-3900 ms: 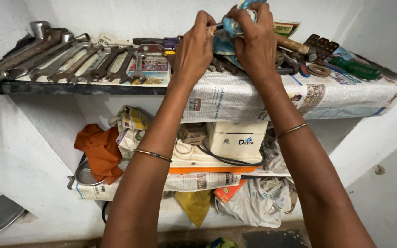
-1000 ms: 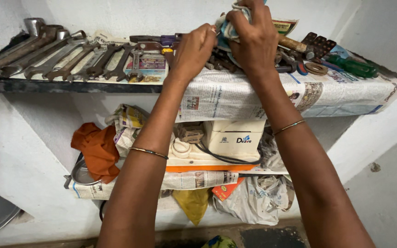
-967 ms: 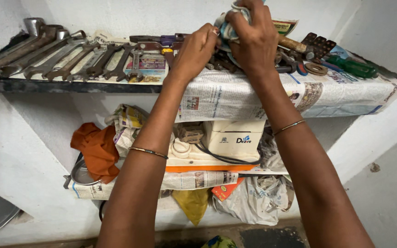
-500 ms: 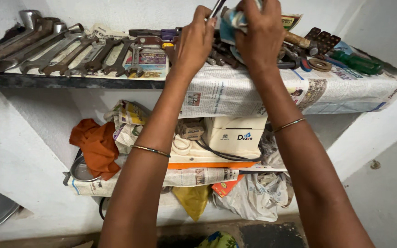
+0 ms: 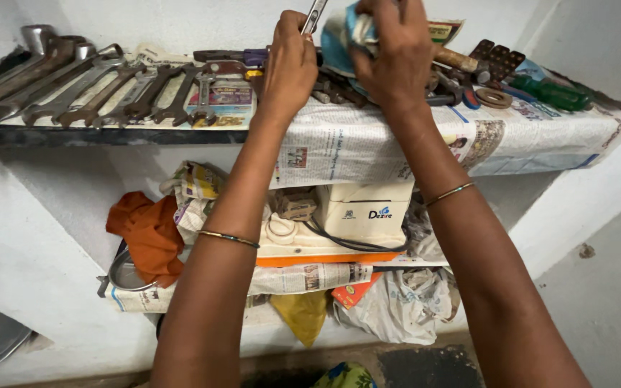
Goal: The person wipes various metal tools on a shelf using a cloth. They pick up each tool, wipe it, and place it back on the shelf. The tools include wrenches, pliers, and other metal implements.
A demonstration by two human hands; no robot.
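We have both hands raised at the far edge of the newspaper-covered upper shelf (image 5: pixel 368 144). Our left hand (image 5: pixel 289 68) has its fingers closed around a slim metal tool (image 5: pixel 315 14) that stands upright, its tip cut off by the top edge of the view. Just to its right, our right hand (image 5: pixel 393 54) grips a bunched blue cloth (image 5: pixel 343 36), pressed beside the tool. A row of wrenches (image 5: pixel 102 90) lies well to the left on the same shelf.
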